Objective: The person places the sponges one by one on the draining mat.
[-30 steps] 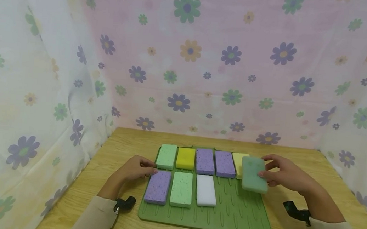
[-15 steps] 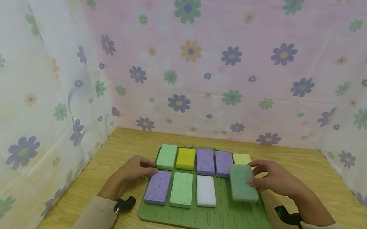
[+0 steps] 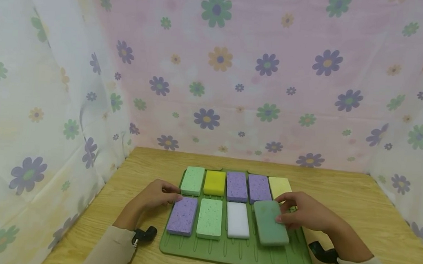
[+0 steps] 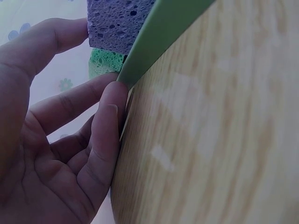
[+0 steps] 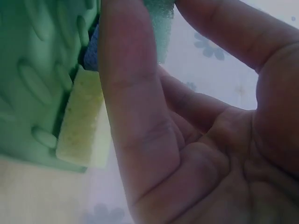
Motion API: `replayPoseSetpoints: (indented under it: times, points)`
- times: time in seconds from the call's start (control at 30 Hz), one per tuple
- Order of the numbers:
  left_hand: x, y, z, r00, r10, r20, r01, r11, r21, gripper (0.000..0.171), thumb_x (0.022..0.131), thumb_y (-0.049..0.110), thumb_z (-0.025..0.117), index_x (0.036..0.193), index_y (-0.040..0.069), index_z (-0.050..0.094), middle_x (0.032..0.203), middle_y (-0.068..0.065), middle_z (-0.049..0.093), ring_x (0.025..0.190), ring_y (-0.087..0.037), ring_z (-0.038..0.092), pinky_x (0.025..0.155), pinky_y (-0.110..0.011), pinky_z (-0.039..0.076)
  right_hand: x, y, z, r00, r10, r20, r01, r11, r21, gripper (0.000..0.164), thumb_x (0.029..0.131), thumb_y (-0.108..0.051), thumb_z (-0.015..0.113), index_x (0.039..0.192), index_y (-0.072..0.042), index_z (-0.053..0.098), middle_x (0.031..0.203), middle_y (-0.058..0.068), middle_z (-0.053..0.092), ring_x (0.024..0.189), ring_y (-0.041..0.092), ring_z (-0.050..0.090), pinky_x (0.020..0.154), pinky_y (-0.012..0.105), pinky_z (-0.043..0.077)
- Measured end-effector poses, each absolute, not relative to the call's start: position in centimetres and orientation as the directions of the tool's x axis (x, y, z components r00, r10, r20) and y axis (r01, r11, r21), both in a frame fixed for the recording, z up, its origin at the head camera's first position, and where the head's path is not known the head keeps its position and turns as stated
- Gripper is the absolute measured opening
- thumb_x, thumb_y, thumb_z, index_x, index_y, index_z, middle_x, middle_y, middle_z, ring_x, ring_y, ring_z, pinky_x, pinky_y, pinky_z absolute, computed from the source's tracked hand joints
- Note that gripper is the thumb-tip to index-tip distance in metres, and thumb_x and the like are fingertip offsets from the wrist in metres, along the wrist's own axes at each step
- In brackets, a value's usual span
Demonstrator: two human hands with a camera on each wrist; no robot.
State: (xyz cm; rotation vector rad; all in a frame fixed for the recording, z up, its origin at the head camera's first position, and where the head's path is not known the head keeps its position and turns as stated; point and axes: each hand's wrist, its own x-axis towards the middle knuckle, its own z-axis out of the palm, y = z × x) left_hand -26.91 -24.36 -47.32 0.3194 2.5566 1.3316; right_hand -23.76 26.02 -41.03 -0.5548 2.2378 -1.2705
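Observation:
My right hand [image 3: 303,211] pinches a dull green sponge [image 3: 270,226] by its right edge, thumb on top. The sponge sits low over the green ribbed mat [image 3: 232,256], right of a white sponge [image 3: 238,219]; whether it touches the mat is unclear. In the right wrist view, only a rough corner of the green sponge [image 5: 163,32] shows past the fingers. My left hand [image 3: 160,196] rests at the mat's left edge. In the left wrist view, its thumb touches a purple sponge [image 4: 117,25] and other fingertips touch the mat's rim [image 4: 163,35].
Along the mat's back lie a light green [image 3: 192,180], a yellow [image 3: 214,183], two purple [image 3: 236,186] and a pale yellow sponge [image 3: 280,187]. A speckled light green sponge [image 3: 209,218] lies in front. Flowered cloth [image 3: 238,68] surrounds the wooden table [image 3: 347,198].
My right hand has carried the green sponge left and toward me, from beside the pale yellow sponge to the white one's right. My left hand has stayed in place.

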Motion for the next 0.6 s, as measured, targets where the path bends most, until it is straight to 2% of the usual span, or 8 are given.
replayPoseSetpoints:
  times: [0.37, 0.6]
  points:
    - [-26.8, -24.4, -47.4, -0.947, 0.302, -0.107, 0.088, 0.566, 0.82, 0.041, 0.09, 0.043, 0.08, 0.12, 0.014, 0.078, 0.113, -0.004, 0.076, 0.093, -0.018, 0.073, 0.08, -0.035, 0.061, -23.9, 25.4, -42.4, -0.792, -0.556, -0.254, -0.055, 0.479, -0.876, 0.069, 0.095, -0.02, 0.077, 0.144, 0.016, 0.046, 0.109, 0.017, 0.068, 0.084, 0.034, 0.073, 0.07, 0.046, 0.064]
    - [-26.9, -24.4, -47.3, -0.947, 0.301, -0.11, 0.085, 0.567, 0.82, 0.042, 0.09, 0.043, 0.079, 0.12, 0.014, 0.078, 0.113, -0.004, 0.076, 0.092, -0.018, 0.073, 0.079, -0.035, 0.061, -23.8, 25.2, -42.6, -0.806, -0.519, -0.283, -0.036, 0.521, -0.853, 0.068, 0.094, -0.023, 0.078, 0.14, 0.017, 0.049, 0.104, 0.015, 0.071, 0.079, 0.033, 0.074, 0.069, 0.045, 0.063]
